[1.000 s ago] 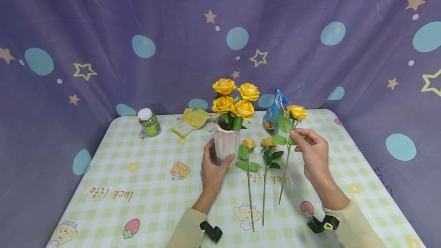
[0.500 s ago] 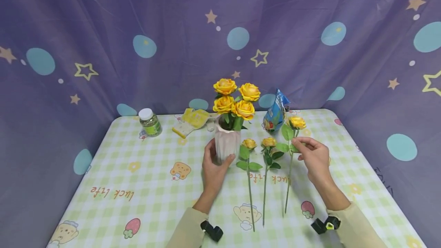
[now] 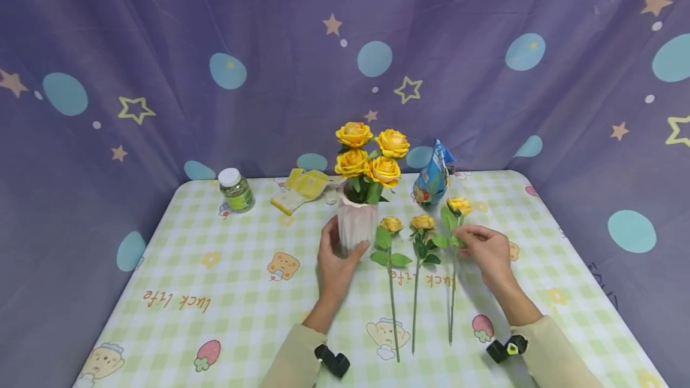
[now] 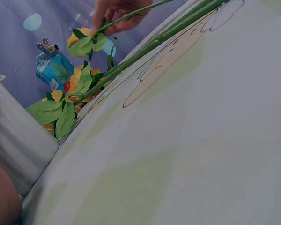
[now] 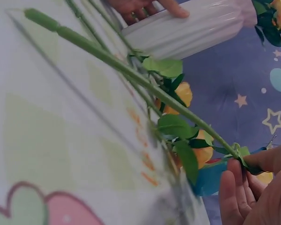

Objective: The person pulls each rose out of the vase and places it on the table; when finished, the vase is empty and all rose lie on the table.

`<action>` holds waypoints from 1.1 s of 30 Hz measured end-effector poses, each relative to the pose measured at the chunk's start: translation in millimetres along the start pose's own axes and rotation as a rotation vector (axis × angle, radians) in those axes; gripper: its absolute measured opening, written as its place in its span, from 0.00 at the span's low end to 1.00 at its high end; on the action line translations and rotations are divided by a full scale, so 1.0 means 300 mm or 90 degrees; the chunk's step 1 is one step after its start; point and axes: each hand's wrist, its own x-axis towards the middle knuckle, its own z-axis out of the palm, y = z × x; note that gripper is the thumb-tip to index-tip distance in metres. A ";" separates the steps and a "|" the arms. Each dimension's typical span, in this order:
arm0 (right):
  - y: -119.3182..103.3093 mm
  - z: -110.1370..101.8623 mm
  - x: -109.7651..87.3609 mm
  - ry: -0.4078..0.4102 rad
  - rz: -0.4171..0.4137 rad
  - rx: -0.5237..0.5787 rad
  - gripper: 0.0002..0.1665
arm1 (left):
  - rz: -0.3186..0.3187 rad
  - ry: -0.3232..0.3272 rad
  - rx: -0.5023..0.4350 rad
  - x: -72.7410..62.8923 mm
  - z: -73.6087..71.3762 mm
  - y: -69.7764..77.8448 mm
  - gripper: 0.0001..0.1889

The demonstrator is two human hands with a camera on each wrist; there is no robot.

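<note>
My left hand grips the side of a white ribbed vase, fingers behind it and thumb across its front. Several yellow roses stand upright in the vase. At the right, my right hand pinches the stem of a single yellow rose just below its bloom, beside the leaves. In the right wrist view this rose's stem slants over the cloth, its lower end a little above its shadow. Two more yellow roses, one nearer the vase and one in the middle, lie side by side on the table.
A blue snack bag stands behind the loose roses. Farther left are a yellow and white packet or cloth and a white-lidded jar. A checked cloth covers the table, with a purple curtain behind.
My right hand has lowered its rose toward the tablecloth and toward me, in line with the two lying roses. The left hand has stayed on the vase.
</note>
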 end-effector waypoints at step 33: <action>0.087 0.057 -0.006 -0.118 -0.015 -0.177 0.19 | -0.003 0.008 -0.013 0.000 0.006 -0.001 0.43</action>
